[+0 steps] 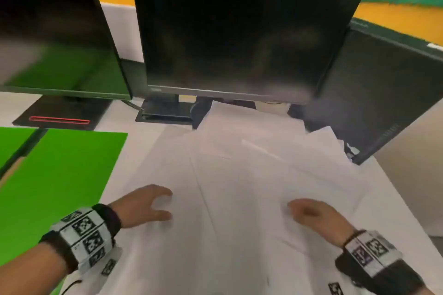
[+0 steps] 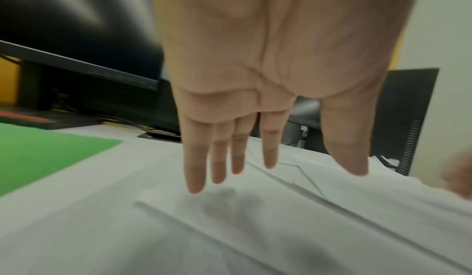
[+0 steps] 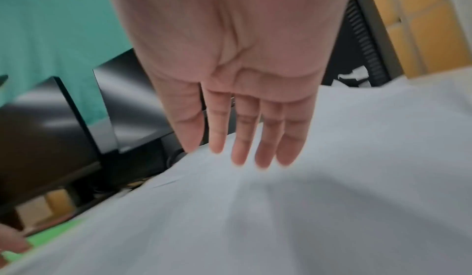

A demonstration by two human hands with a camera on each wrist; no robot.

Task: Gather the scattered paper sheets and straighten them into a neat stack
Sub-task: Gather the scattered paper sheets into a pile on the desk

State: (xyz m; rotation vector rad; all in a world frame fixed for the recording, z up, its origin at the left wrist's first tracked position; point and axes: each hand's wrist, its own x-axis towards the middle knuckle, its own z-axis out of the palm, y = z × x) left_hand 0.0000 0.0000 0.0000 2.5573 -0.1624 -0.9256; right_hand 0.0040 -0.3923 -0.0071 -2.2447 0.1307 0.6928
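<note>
Your left hand (image 1: 143,206) hovered palm down over the near left part of the sheets (image 1: 239,175), its fingers (image 2: 195,168) straight and slightly spread, holding nothing; a faint shadow lay on the paper beneath them, so they looked just clear of it. Your right hand (image 1: 316,215) was over the near right part, fingers (image 3: 265,138) also straight and close together, empty as well; whether it touched the paper you could not tell from these blurred views. The sheets lay fanned and overlapping across the white desk (image 1: 119,112), ungathered, their far edges reaching under the middle monitor (image 1: 239,38) and against the black case (image 1: 383,93) on the right. A green mat (image 1: 60,170) lay left of the paper, beside the left monitor (image 1: 52,31).
</note>
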